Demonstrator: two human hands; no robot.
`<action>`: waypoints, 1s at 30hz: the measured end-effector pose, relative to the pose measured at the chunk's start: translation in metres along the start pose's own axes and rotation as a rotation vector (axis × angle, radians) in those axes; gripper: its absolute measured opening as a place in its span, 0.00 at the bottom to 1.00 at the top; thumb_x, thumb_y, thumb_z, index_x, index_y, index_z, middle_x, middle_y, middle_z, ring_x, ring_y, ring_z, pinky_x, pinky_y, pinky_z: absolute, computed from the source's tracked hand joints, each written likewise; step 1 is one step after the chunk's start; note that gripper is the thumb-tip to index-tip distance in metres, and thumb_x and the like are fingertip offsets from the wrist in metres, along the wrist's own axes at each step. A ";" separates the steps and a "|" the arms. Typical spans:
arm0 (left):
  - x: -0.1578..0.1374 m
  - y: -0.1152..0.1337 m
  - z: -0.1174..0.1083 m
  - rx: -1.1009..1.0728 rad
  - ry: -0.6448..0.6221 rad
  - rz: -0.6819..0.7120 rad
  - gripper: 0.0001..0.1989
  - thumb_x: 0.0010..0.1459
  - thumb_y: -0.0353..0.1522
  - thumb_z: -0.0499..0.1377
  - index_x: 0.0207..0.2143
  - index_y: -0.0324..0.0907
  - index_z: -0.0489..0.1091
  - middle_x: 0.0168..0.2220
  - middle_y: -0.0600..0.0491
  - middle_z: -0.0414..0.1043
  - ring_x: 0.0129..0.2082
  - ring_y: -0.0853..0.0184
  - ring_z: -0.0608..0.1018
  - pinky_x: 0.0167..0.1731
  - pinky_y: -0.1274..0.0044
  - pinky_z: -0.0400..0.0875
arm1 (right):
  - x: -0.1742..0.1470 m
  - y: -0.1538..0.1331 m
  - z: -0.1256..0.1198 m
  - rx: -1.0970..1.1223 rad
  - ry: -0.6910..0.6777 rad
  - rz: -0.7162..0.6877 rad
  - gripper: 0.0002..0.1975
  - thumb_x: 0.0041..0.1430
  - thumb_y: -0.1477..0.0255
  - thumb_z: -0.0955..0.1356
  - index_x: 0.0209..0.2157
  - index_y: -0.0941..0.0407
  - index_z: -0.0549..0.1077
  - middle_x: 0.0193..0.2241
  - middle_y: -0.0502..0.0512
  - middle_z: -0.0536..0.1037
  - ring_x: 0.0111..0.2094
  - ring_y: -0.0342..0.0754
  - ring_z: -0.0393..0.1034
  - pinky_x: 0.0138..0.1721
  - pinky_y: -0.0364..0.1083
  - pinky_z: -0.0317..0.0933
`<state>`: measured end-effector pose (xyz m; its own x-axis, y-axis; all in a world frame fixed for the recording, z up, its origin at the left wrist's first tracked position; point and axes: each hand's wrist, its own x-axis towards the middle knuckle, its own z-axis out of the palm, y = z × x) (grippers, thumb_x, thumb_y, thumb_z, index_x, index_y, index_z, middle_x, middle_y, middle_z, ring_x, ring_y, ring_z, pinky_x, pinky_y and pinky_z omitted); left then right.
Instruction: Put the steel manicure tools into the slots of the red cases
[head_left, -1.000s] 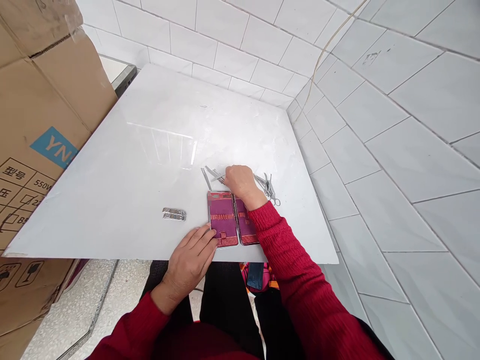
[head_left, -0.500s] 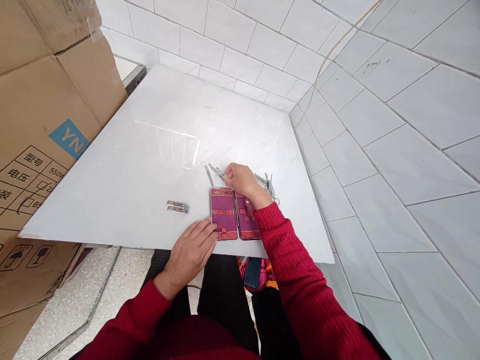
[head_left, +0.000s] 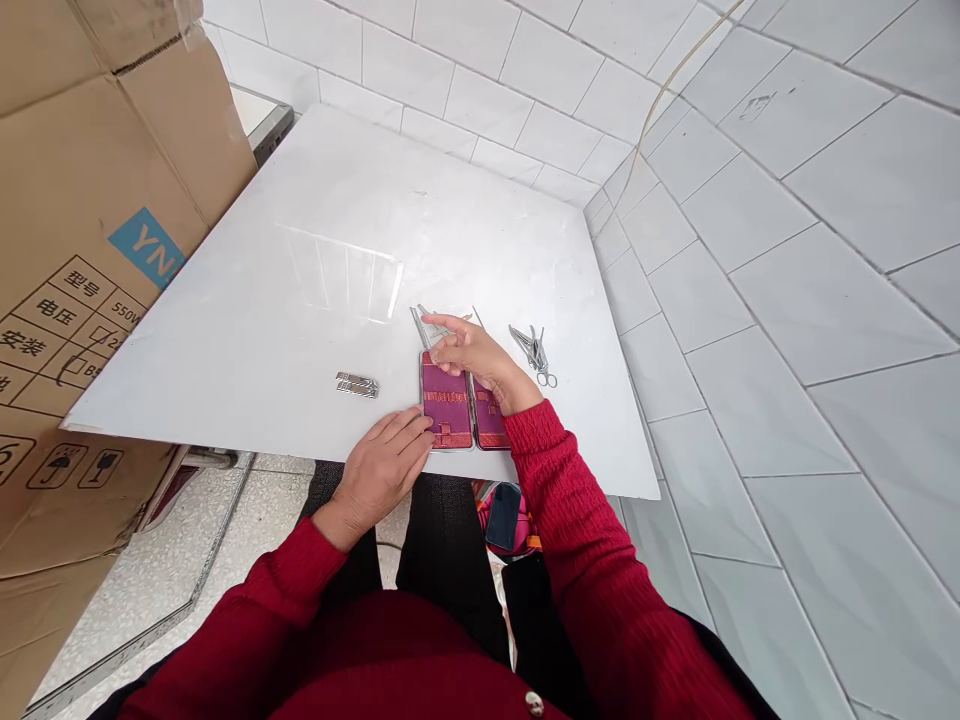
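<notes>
Loosely open, left hand (head_left: 386, 462) at edge of case (head_left: 450, 413), right hand (head_left: 472, 352), grip unclear, broad tabletop (head_left: 465, 230) beyond

Open case (head_left: 448, 382) with slim tools (head_left: 418, 328) just past its far edge.
The case lies spread flat near the front edge of the tabletop (head_left: 510, 240), its two halves side by side; purple lining, red trim, a thin metal rim, a row of small reddish loops across the left half and a small tab below them. The right half is partly hidden. The tools are silvery, thin and straight, lying loosely at differing angles, some of them partly covered.
</notes>
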<state>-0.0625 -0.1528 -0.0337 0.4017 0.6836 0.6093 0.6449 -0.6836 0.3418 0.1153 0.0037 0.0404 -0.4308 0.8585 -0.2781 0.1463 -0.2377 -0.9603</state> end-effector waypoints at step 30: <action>0.003 0.002 -0.002 0.075 -0.001 0.044 0.11 0.70 0.26 0.55 0.48 0.40 0.76 0.52 0.47 0.79 0.59 0.58 0.77 0.59 0.65 0.73 | -0.018 0.036 0.032 -0.577 0.322 -0.209 0.25 0.56 0.79 0.66 0.55 0.57 0.76 0.29 0.45 0.79 0.30 0.44 0.73 0.41 0.44 0.67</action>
<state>-0.0614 -0.1527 -0.0298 0.4313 0.6534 0.6222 0.6735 -0.6920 0.2599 0.0998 -0.0343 0.0104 -0.2289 0.9733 0.0179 0.5779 0.1507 -0.8021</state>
